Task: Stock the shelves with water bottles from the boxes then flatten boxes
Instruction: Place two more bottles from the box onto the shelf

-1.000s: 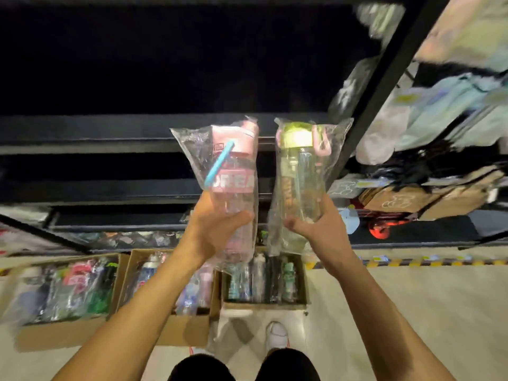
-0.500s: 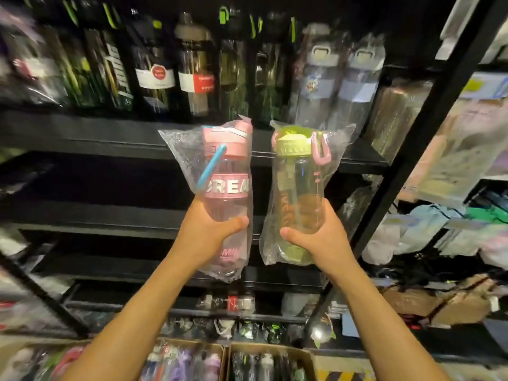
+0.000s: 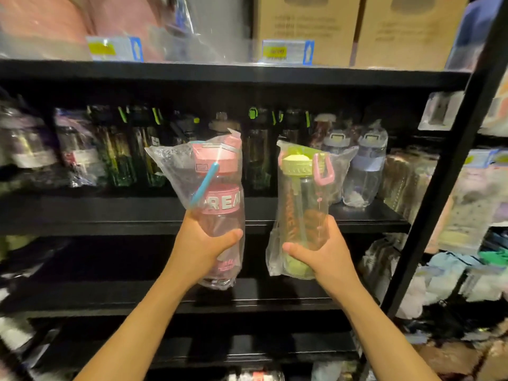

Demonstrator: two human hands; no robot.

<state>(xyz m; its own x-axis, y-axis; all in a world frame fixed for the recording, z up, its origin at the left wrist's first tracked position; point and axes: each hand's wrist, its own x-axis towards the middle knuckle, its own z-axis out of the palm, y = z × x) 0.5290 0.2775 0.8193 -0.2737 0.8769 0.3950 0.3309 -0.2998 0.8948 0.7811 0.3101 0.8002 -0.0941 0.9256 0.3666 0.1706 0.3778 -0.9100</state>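
Note:
My left hand (image 3: 202, 244) grips a pink-lidded water bottle (image 3: 220, 193) in a clear plastic bag, with a blue straw across its front. My right hand (image 3: 323, 253) grips a green-lidded bottle (image 3: 301, 188) with a pink loop, also bagged. Both bottles are held upright in front of a black shelf (image 3: 110, 213). That shelf carries a row of dark and clear bagged bottles (image 3: 132, 149) along its back. The boxes on the floor are out of view.
Two pale clear bottles (image 3: 362, 166) stand at the shelf's right end, just behind the green one. Cardboard cartons (image 3: 308, 26) sit on the top shelf. A black upright post (image 3: 450, 171) bounds the right side, with bagged goods (image 3: 472, 204) beyond it. A lower shelf (image 3: 247, 301) lies below.
The view has tilted up from the floor boxes to the upper shelves. Both hands have risen with their bottles to the level of the stocked shelf.

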